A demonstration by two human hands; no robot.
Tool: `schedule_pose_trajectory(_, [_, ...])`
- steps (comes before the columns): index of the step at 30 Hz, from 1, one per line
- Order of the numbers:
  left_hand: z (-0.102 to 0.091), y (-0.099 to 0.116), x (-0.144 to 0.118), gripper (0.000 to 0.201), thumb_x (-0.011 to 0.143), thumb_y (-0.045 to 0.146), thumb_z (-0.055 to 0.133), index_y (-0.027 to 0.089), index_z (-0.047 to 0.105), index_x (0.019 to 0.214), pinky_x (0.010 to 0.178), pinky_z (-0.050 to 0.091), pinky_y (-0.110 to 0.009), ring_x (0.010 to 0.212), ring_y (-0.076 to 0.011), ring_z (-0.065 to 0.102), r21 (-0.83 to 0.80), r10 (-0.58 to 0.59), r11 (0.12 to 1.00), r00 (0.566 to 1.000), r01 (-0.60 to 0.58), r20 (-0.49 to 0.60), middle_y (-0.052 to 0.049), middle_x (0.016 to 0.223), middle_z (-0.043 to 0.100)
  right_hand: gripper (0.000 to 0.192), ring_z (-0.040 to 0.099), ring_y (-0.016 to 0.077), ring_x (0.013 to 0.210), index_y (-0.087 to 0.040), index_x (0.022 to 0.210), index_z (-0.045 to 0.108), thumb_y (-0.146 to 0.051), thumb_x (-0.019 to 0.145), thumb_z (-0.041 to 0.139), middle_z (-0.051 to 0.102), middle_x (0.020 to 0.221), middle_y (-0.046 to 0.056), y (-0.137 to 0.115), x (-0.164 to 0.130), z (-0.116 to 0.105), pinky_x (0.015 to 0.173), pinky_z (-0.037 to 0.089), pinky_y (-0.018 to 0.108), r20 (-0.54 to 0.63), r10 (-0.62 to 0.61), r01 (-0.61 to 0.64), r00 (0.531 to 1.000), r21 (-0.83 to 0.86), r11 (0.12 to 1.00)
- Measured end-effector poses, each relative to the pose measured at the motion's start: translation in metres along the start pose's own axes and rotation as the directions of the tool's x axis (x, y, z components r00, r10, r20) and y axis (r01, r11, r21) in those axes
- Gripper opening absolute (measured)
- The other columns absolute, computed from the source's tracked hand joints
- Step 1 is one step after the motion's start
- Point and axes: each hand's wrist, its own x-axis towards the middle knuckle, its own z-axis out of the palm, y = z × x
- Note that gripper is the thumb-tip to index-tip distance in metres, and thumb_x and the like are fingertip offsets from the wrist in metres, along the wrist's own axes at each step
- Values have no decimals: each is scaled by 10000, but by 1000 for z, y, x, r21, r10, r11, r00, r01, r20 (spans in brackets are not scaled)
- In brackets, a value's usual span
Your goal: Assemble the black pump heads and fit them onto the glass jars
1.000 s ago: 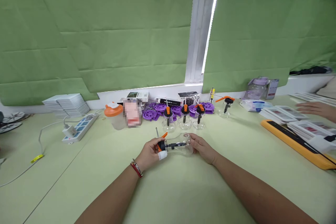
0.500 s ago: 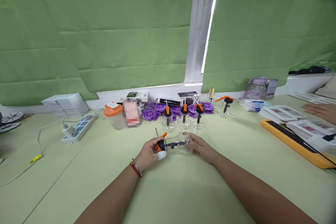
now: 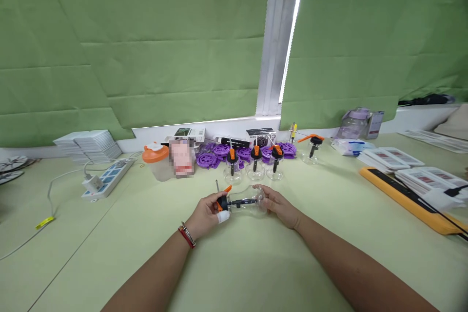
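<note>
Lying on its side between my hands is a clear pump bottle (image 3: 246,195) with a black and orange pump head and a thin metal spout. My left hand (image 3: 205,213), its thumb wrapped in white, is closed around the pump head at the left end. Around the rounded base at the right end, my right hand (image 3: 280,205) has its fingers curled. Through the clear wall a dark pump tube shows. Behind it, three similar bottles (image 3: 255,168) stand upright in a row, and another bottle (image 3: 312,155) stands apart to their right.
Purple plastic parts (image 3: 208,160) lie behind the bottles. An orange-lidded cup (image 3: 156,163) stands to the left, near a power strip (image 3: 109,178). On the right are a yellow-orange bar (image 3: 405,200), stacked white cards (image 3: 426,178) and a lilac-lidded jug (image 3: 354,124).
My hands keep their hold on the bottle with hardly any motion. The view has shifted slightly. Another person's hand at the far right has gone out of view.
</note>
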Motion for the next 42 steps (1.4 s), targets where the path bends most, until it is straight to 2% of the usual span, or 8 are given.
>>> schedule_pose_trajectory(8, [-5, 0, 2, 618, 585, 309, 788, 164, 617, 1161, 704, 438, -263, 730, -110, 495, -6, 4, 1000, 1000, -4, -25, -6, 833, 549, 819, 500, 174, 1016, -327, 1429, 241, -453, 747, 677, 379, 1339, 87, -1, -3, 0, 879, 404, 337, 94, -119, 113, 988, 74, 991])
schedule_pose_trajectory(18, [-2, -2, 1, 563, 591, 269, 779, 147, 627, 1119, 727, 427, -272, 761, -118, 496, 54, 52, 997, 999, -52, -1, -18, 879, 526, 607, 471, 116, 577, -200, 1272, 448, -603, 820, 489, 524, 752, 12, 5, 1, 1, 541, 373, 250, -10, -1, 1, 1000, -15, 1000])
schedule_pose_trajectory(24, [-5, 0, 0, 560, 615, 274, 767, 146, 611, 1137, 712, 430, -266, 736, -109, 491, 29, 29, 999, 1000, -29, 2, -6, 842, 526, 817, 519, 153, 927, -320, 1408, 269, -471, 727, 694, 397, 1310, 88, -5, -4, 2, 823, 426, 313, 68, -120, 118, 990, 35, 992])
schedule_pose_trajectory(28, [-3, 0, 0, 526, 601, 254, 770, 149, 638, 1099, 729, 432, -278, 747, -116, 500, 88, 72, 994, 997, -72, -3, -15, 868, 518, 611, 506, 126, 719, -228, 1314, 432, -498, 795, 605, 561, 939, 47, -2, -1, 3, 664, 426, 270, 21, -4, 4, 1000, 9, 1000])
schedule_pose_trajectory(32, [-3, -1, 1, 517, 595, 232, 769, 153, 642, 1090, 727, 432, -280, 746, -116, 503, 96, 93, 991, 996, -91, -15, -15, 868, 512, 574, 444, 113, 544, -154, 1237, 520, -576, 856, 449, 491, 622, -8, 3, 3, 2, 519, 344, 242, -11, 19, -20, 1000, -83, 996])
schedule_pose_trajectory(35, [-6, -1, 2, 529, 595, 238, 771, 149, 633, 1098, 716, 432, -278, 750, -120, 506, 54, 70, 996, 997, -68, -24, -18, 868, 531, 666, 503, 137, 660, -193, 1343, 424, -598, 819, 495, 569, 844, 59, 1, 0, 1, 538, 373, 242, 23, -22, 24, 999, -73, 997])
schedule_pose_trajectory(38, [-7, 0, 2, 529, 599, 244, 771, 147, 628, 1099, 710, 433, -275, 750, -121, 506, 24, 50, 999, 998, -49, -29, -19, 868, 546, 770, 501, 130, 801, -316, 1412, 292, -502, 755, 647, 451, 1250, 88, -1, -4, 0, 697, 448, 280, 39, -74, 75, 997, -20, 997])
schedule_pose_trajectory(42, [-6, 1, 1, 519, 589, 235, 778, 141, 636, 1078, 705, 425, -261, 734, -109, 494, 33, 35, 999, 999, -35, -21, -6, 838, 545, 705, 490, 124, 771, -311, 1381, 343, -447, 764, 655, 456, 1225, 83, 2, -4, -1, 689, 461, 292, 55, -10, 7, 998, 39, 999])
